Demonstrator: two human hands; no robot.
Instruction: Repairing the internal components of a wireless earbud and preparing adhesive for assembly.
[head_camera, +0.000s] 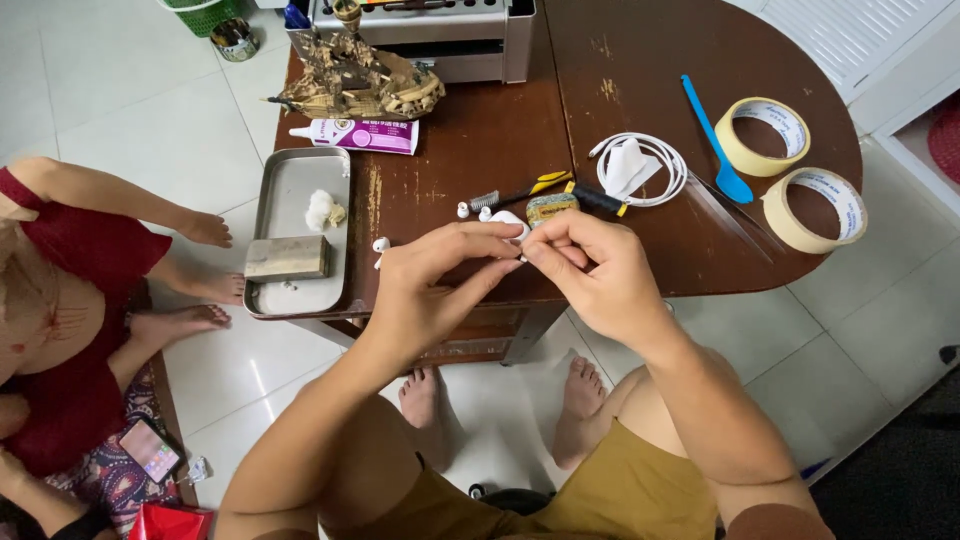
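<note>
My left hand (430, 275) and my right hand (595, 270) meet over the near edge of the dark wooden table (640, 60). Their fingertips pinch together at a small white earbud case (508, 220), mostly hidden behind my fingers. One white earbud (381, 245) lies just left of my left hand. Two small white pieces (474, 211) lie just beyond my fingers, next to a yellow-handled tool (535, 187) and a small oval tin (551, 207).
A metal tray (330, 170) with a wooden block (287, 257) and cotton sits left. A model ship (355, 85), a glue tube (365, 135), a coiled white cable (640, 168), a blue spatula (712, 140) and two tape rolls (790, 175) are on the table. Another person sits on the floor at left.
</note>
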